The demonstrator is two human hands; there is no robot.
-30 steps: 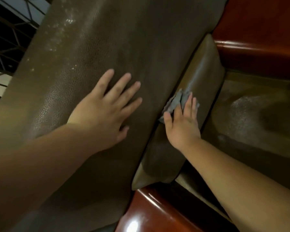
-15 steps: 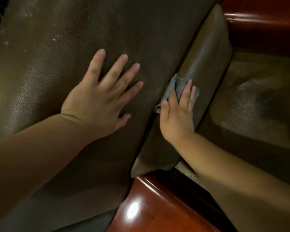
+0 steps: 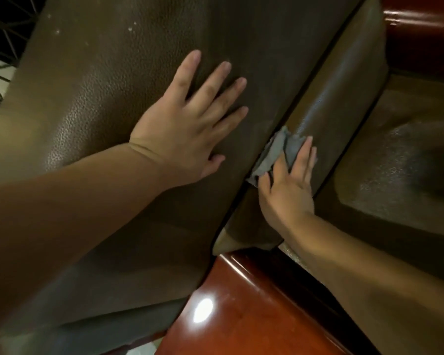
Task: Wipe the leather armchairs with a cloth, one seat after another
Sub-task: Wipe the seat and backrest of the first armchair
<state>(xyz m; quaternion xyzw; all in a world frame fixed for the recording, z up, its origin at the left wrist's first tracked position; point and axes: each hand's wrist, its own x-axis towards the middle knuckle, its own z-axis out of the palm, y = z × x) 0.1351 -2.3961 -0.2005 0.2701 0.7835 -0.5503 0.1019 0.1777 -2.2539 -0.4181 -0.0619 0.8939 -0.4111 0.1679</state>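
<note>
A brown leather armchair fills the view, its broad backrest (image 3: 108, 73) running from upper right to lower left. My left hand (image 3: 187, 124) lies flat on the backrest with fingers spread and straight. A narrower leather cushion (image 3: 344, 80) sits to the right of the backrest, with a dark seam between them. My right hand (image 3: 287, 185) presses a crumpled grey cloth (image 3: 277, 149) flat against this cushion beside the seam, fingers straight. The leather seat (image 3: 400, 155) lies lower right.
A glossy red-brown wooden armrest (image 3: 241, 316) runs along the bottom centre with a bright light reflection on it. Another polished wooden part (image 3: 420, 26) shows at the top right. A dark metal lattice (image 3: 0, 47) is visible past the chair's left edge.
My right hand has slid the cloth a little way back down the cushion along the seam. My left hand stays flat on the backrest. The camera has shifted slightly.
</note>
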